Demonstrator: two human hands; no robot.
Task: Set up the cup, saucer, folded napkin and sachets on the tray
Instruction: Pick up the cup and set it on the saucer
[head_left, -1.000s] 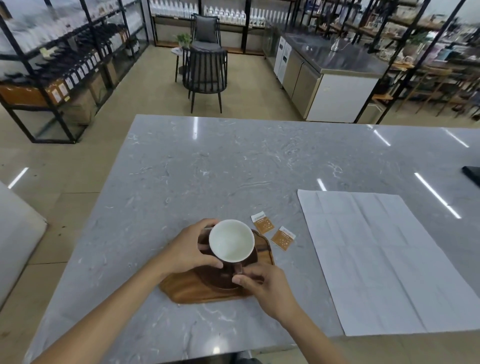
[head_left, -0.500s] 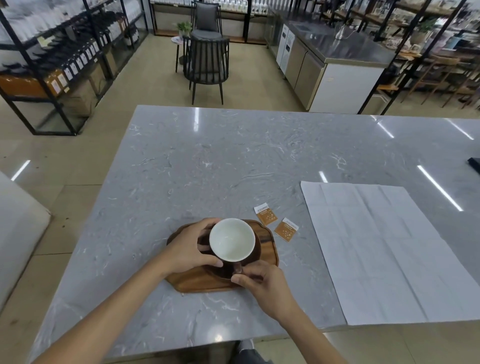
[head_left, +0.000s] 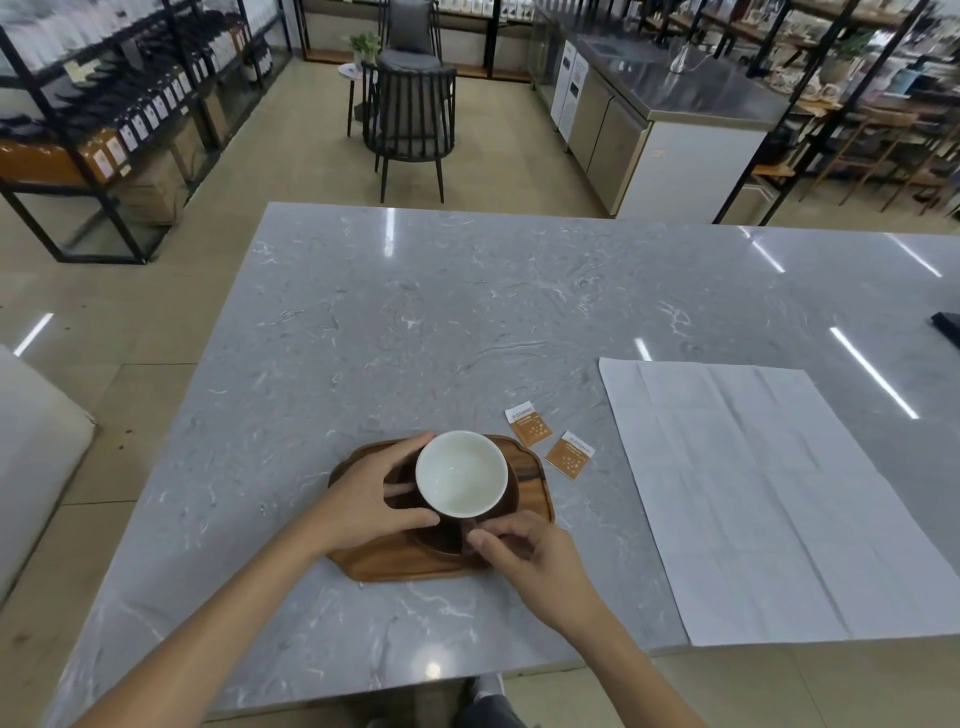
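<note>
Left hand (head_left: 371, 499) was wrapped around the left side of the cup (head_left: 461, 475), thumb at the near side, fingers curling along the far rim. Right hand (head_left: 535, 564) pinched what looked like the cup's handle at the near right edge; the handle itself was mostly hidden by fingertips, so hard to be sure whether it gripped the handle or the saucer rim. Cup: white inside, dark outside, empty, upright. It sat on a dark brown saucer (head_left: 441, 538), only partly visible under the cup and hands. Saucer rested on the wooden tray (head_left: 535, 499), roughly central, tray lying flat near the table's front edge.

Two orange-and-white sachets lay on the table just beyond the tray's far right corner, off the tray: far sachet (head_left: 527, 424) and near sachet (head_left: 570, 455), close together, not touching each other. Near sachet was just beside the tray edge.

Napkin (head_left: 769, 499), white, lay fully unfolded and flat to the right, crease lines showing, well apart from the tray, its near edge reaching the table front.

Grey marbled table (head_left: 415, 322) otherwise bare across the far half. A dark object (head_left: 948, 327) poked in at the right frame edge. Beyond the table: black chair (head_left: 410, 111), steel counter (head_left: 675, 83), shelving (head_left: 104, 104) at left.
</note>
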